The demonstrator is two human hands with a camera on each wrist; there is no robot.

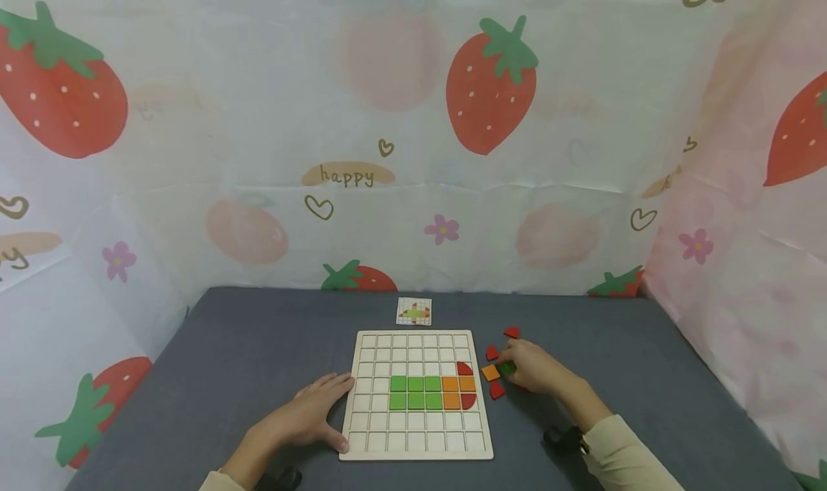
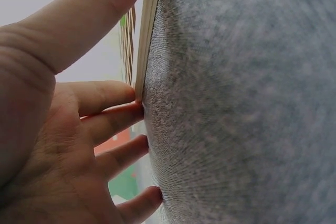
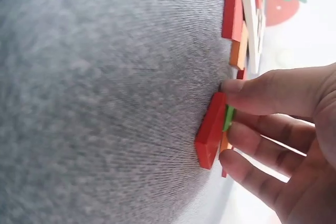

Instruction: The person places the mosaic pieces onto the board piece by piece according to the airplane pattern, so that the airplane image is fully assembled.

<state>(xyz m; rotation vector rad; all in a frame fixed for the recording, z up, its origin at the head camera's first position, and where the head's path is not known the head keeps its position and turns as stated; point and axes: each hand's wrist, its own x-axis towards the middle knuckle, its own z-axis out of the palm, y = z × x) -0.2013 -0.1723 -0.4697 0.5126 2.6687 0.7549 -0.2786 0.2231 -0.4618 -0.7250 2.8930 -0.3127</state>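
A pale wooden grid board lies on the grey table. Green square tiles fill two rows of its cells, followed on the right by orange tiles and rounded red pieces. My left hand is spread, thumb and fingertips touching the board's left edge. Right of the board, my right hand pinches a green tile among the loose pieces. In the right wrist view the thumb and fingers are around the green tile, with a red piece in front partly covering it.
Loose red pieces and an orange tile lie between the board and my right hand. Another red piece is farther back. A small printed card with a coloured grid pattern lies behind the board. A strawberry-print curtain hangs behind the table.
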